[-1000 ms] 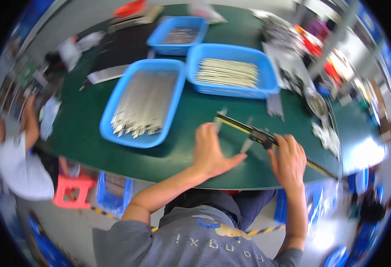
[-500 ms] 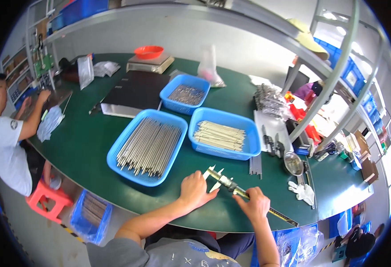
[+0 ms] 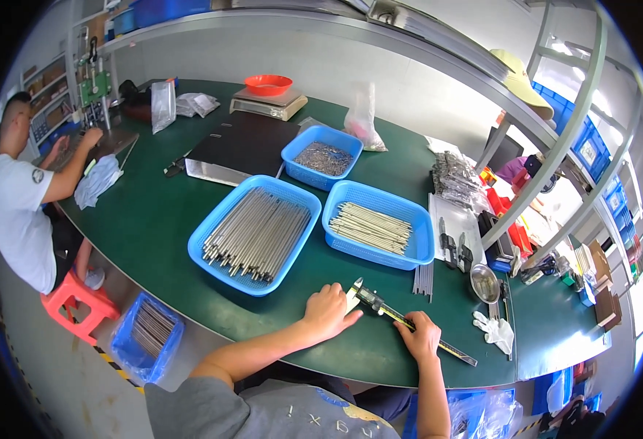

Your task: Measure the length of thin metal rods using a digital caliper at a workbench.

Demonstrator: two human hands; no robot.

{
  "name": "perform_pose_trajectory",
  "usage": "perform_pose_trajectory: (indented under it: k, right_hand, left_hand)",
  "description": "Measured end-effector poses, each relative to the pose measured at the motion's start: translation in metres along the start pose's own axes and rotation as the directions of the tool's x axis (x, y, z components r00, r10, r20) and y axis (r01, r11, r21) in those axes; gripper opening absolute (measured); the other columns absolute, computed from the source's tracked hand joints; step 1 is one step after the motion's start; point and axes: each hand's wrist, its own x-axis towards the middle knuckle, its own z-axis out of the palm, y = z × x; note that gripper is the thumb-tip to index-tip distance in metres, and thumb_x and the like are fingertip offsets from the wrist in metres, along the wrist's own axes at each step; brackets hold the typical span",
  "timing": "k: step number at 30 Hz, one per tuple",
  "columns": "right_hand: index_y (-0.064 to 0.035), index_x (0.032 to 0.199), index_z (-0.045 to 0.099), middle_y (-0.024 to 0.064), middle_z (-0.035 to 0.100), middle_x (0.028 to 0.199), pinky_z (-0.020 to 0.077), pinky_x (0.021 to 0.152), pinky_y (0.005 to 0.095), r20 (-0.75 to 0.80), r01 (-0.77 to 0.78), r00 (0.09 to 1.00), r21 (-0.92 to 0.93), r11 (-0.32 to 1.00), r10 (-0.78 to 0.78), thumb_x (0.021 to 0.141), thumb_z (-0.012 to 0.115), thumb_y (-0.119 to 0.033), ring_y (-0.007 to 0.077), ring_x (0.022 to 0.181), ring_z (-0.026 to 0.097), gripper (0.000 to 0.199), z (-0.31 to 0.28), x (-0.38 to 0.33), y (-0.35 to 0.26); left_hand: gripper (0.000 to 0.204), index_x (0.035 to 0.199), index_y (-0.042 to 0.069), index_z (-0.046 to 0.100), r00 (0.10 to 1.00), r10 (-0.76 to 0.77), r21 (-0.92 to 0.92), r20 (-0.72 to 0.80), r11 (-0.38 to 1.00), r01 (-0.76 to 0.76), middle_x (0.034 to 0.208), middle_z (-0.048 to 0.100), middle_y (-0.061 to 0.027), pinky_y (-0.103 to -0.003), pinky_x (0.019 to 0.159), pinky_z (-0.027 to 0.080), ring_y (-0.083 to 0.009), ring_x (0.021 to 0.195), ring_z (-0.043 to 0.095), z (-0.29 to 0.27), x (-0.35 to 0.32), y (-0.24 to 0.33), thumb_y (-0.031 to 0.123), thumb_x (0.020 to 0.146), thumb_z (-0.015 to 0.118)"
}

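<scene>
A caliper (image 3: 384, 308) slants over the front of the green table, its jaws toward my left hand and its long beam running down to the right. My right hand (image 3: 422, 337) is closed around the beam, beyond the slider. Right beside the jaws is my left hand (image 3: 327, 313), thumb stretched out and apart from the bent fingers; whether it touches the jaws is unclear. Beyond my hands, a blue basket (image 3: 198, 245) holds many grey metal rods (image 3: 259, 230). The blue basket to its right (image 3: 425, 245) contains pale thin rods (image 3: 371, 227).
A smaller blue basket (image 3: 289, 167) of small metal parts stands behind, near a black binder (image 3: 241, 148) and a scale (image 3: 269, 104) bearing a red bowl. At right are more calipers (image 3: 456, 250), a metal bowl (image 3: 484, 284) and a white glove (image 3: 494, 331). A co-worker (image 3: 25, 197) sits at left.
The caliper's jaws have come closer together, and its beam lies at a slightly flatter slant. My right hand has shifted slightly with it. The whole view has also moved a little.
</scene>
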Motion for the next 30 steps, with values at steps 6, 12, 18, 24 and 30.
perform_pose_trajectory:
  k: [6, 12, 18, 24, 30]
  right_hand:
    - [-0.0074, 0.076, 0.059, 0.0087, 0.053, 0.075, 0.0436, 0.063, 0.0399, 0.053, 0.086, 0.995, -0.022, 0.996, -0.085, 0.069, 0.076, -0.024, 0.0291, 0.073, 0.055, 0.025, -0.007, -0.002, 0.009]
    - [-0.0062, 0.088, 0.065, 0.008, 0.057, 0.083, 0.0432, 0.071, 0.0387, 0.106, 0.078, 0.991, 0.033, 0.996, -0.082, 0.076, 0.069, -0.019, 0.0288, 0.08, 0.055, 0.018, 0.001, 0.007, 0.005]
    - [-0.007, 0.097, 0.067, 0.0067, 0.057, 0.086, 0.0428, 0.073, 0.0376, 0.06, 0.075, 0.995, 0.013, 0.997, -0.076, 0.076, 0.068, -0.017, 0.0267, 0.083, 0.055, 0.024, 0.004, 0.014, 0.011]
    - [-0.0047, 0.116, 0.06, 0.0126, 0.058, 0.1, 0.0437, 0.078, 0.0394, 0.013, 0.118, 0.993, 0.006, 0.993, -0.118, 0.073, 0.069, -0.013, 0.0305, 0.09, 0.055, 0.045, -0.051, 0.039, -0.021]
    - [-0.0018, 0.108, 0.061, 0.0139, 0.057, 0.097, 0.0433, 0.072, 0.0402, -0.44, 0.289, 0.832, -0.176, 0.941, -0.338, 0.07, 0.069, -0.016, 0.0296, 0.08, 0.053, 0.041, -0.191, 0.035, -0.119]
  left_hand:
    - [0.028, 0.099, 0.002, 0.057, 0.802, 0.209, -0.4, -0.56, 0.779, -0.482, 0.102, 0.057, -0.0139, -0.037, 0.087, 0.045, -0.0285, 0.101, 0.056, -0.173, -0.012, 0.013, 0.011, 0.076, 0.07]
    - [0.026, 0.104, 0.003, 0.057, 0.575, 0.126, -0.351, -0.808, 0.68, -0.643, 0.106, 0.057, -0.0165, -0.037, 0.09, 0.046, -0.0295, 0.103, 0.055, -0.217, -0.022, 0.007, 0.007, 0.079, 0.062]
    - [0.026, 0.105, 0.003, 0.057, 0.679, 0.163, -0.45, -0.716, 0.636, -0.628, 0.106, 0.057, -0.0163, -0.037, 0.09, 0.046, -0.029, 0.103, 0.055, -0.216, 0.005, -0.003, 0.008, 0.08, 0.061]
    - [0.026, 0.106, 0.002, 0.057, 0.732, 0.194, -0.464, -0.653, 0.661, -0.59, 0.107, 0.057, -0.0161, -0.037, 0.09, 0.046, -0.0285, 0.103, 0.055, -0.227, 0.025, -0.017, 0.009, 0.081, 0.061]
    - [0.026, 0.106, 0.002, 0.057, 0.584, 0.414, -0.167, -0.699, 0.699, -0.695, 0.107, 0.057, -0.0159, -0.037, 0.091, 0.045, -0.0281, 0.103, 0.055, -0.316, 0.051, -0.042, 0.01, 0.082, 0.06]
